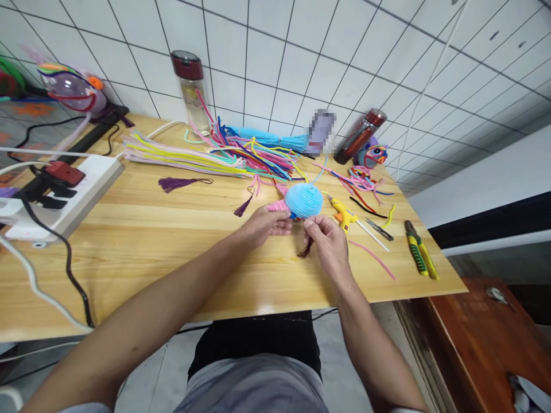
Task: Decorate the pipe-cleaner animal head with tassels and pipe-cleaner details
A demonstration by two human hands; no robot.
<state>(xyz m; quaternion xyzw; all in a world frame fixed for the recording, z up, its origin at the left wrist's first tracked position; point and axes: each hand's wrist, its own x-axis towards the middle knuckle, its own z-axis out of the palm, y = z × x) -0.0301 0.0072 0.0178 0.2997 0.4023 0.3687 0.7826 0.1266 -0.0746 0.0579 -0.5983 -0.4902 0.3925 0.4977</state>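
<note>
A rounded craft piece of coiled light-blue pipe cleaner [303,199], with a pink part at its left, is held just above the wooden table. My left hand [270,223] is closed on that pink part, fingers beneath it. My right hand [328,236] pinches at the piece's lower edge, and a dark red tassel [306,248] hangs from its fingertips. How the tassel meets the piece is hidden by the fingers. Just right of the piece lies a yellow glue gun [344,214] with a white glue stick in its back.
Bundles of pipe cleaners [185,158] lie along the back near a glass bottle [192,97]. Purple tassels [183,183] rest at left. A utility knife [379,229] and pliers [419,252] lie right. A power strip [71,201] with cables occupies the left side; a thermos [360,136] stands behind.
</note>
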